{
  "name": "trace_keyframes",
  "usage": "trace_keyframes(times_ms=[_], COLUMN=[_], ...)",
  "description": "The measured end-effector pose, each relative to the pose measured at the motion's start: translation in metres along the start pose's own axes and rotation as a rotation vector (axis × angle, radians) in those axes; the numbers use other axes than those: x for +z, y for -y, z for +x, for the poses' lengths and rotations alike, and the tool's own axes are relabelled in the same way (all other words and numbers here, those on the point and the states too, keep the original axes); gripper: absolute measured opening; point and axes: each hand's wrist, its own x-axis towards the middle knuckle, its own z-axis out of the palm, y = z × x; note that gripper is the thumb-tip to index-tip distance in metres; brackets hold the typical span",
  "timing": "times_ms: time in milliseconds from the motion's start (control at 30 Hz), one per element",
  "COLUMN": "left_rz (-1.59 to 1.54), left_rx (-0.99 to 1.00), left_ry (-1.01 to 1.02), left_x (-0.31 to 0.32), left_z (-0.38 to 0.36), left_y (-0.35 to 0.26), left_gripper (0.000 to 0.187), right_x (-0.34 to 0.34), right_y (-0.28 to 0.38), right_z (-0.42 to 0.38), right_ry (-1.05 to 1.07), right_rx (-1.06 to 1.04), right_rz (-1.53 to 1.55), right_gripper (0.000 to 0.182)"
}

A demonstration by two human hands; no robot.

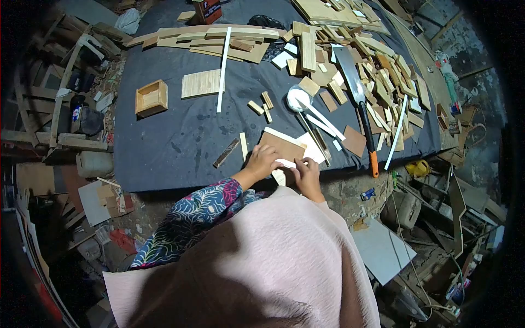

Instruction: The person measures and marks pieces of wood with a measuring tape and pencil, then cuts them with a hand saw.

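Fingers of both hands grip a brown board on the scrap-strewn dark table.

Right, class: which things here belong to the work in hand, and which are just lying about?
In hand: left hand and right hand on a brown board and white strip.

Lying about: hand saw, small wooden box, white lid, offcut pile.
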Motion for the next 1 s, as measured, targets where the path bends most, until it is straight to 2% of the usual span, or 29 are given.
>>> trace_keyframes(times_ms=[133,567,667,733,767,833,900,1000], left_rz=[-0.039,-0.116,-0.05,-0.023,-0.022,-0.215,-0.247,-0.265], left_rx=[0.029,0.038,0.02,-0.107,-0.108,-0.418,-0.446,-0.495], left_ry=[0.076,0.134,0.027,-0.263,-0.259,-0.196,-0.212,-0.195], left_x=[0.01,0.01,-0.011,-0.021,-0.024,-0.028,-0.023,-0.023], left_z=[-0.01,-0.012,-0.002,0.001,-0.001,-0.007,-0.012,-0.017], left_y=[0.008,0.016,0.014,0.027,0.032,0.041,0.042,0.036], left_gripper=[0.018,0.023,0.028,0.031,0.031,0.027,0.021,0.015], right_x=[0.011,0.017,0.014,0.008,0.008,0.003,0.006,0.013], right_y=[-0.006,-0.008,-0.025,-0.039,-0.044,-0.036,-0.03,-0.018], right_z=[-0.003,-0.006,-0.001,0.001,0.001,0.002,0.002,0.0], right_ry=[0.089,0.055,0.064,0.073,0.048,0.039,0.08,0.166], right_rx=[-0.053,0.0,0.313,0.504,0.559,0.551,0.58,0.583], right_rz=[-0.036,0.056,0.418,0.574,0.641,0.644,0.801,0.715], right_gripper=[0.024,0.018,0.013,0.01,0.01,0.011,0.014,0.015])
